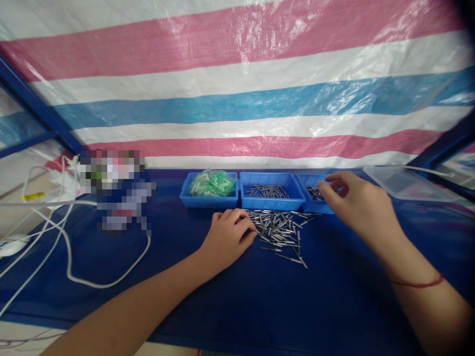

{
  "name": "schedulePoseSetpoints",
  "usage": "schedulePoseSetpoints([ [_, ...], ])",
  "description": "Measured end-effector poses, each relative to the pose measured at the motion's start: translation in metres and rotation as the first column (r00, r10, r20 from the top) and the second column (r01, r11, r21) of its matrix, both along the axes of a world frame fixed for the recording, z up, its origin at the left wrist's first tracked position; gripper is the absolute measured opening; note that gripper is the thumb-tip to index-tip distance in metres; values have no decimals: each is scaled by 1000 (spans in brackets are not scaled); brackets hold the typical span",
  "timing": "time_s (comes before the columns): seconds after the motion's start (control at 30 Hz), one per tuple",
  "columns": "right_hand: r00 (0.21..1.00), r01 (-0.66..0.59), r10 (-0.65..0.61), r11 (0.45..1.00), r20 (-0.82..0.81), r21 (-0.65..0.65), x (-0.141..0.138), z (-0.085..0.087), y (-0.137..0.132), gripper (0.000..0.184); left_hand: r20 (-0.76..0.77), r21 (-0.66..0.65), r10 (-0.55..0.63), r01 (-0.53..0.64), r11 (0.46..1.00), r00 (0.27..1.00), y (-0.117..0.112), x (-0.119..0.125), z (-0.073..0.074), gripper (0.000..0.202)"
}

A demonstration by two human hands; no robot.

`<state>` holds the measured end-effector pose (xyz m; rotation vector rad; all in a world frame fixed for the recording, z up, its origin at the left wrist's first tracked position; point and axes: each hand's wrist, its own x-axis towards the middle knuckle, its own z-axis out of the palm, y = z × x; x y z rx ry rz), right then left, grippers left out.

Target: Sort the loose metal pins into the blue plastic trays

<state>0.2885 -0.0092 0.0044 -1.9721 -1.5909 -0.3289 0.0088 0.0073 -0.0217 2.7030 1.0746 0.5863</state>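
Observation:
Blind rivets (276,227) lie in a loose silver pile on the blue table, in front of the bins. My left hand (232,232) rests at the pile's left edge, its fingers curled and the thumb close to the index finger; whatever is between the tips is hidden. Over the right blue bin (306,183), which holds more rivets, hovers my right hand (359,200). A gap shows between its thumb and bent fingers, and I see nothing held there. The middle blue bin (272,201) also contains rivets.
Green plastic bags with pale pieces (213,183) fill the left blue bin (210,201). White cables (107,285) loop across the table's left side, near a blurred-out patch. A clear plastic lid (408,185) lies at the back right. Behind hangs a striped sheet (237,109).

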Motion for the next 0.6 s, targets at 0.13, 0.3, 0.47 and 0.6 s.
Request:
schedulePoseSetpoints([
  [0.13, 987, -156, 157, 987, -41, 30, -34, 2, -8, 22, -17, 39, 20, -19, 999, 1000, -1, 0, 1, 19],
  [0.3, 912, -406, 402, 912, -81, -54, -63, -6, -17, 19, -74, 20, -37, 39, 999, 997, 0, 0, 1, 20],
  [0.47, 807, -590, 576, 786, -128, -186, -84, -11, -24, 12, -118, 17, -70, 72, 997, 991, 0, 0, 3, 18],
  [0.6, 763, -646, 628, 733, -153, -212, -91, -12, -27, 12, -115, 14, -63, 65, 998, 991, 3, -1, 3, 19],
])
